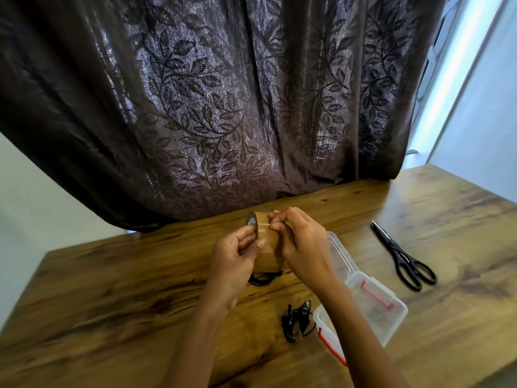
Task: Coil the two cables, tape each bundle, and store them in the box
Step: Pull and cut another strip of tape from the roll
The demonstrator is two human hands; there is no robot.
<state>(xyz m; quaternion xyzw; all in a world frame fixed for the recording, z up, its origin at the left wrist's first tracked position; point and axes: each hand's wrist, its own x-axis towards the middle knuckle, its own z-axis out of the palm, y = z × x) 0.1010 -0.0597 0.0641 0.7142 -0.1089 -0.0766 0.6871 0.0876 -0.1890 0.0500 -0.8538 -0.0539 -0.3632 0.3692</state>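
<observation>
Above the table I hold a roll of brown packing tape point(267, 249). My left hand point(235, 254) grips the roll from the left, fingers curled round its edge. My right hand point(298, 238) pinches at the tape's surface near the top of the roll. One black cable point(261, 279) lies on the table, partly hidden under the roll and my hands. A second black cable point(297, 320) lies in a loose bundle near the front, next to the clear plastic box point(391, 317) with red clasps, which stands open at the right.
Black scissors point(402, 257) lie on the wooden table point(126, 289) to the right of the box. A dark leaf-patterned curtain point(223, 107) hangs along the table's far edge. The table's left and right edges drop away.
</observation>
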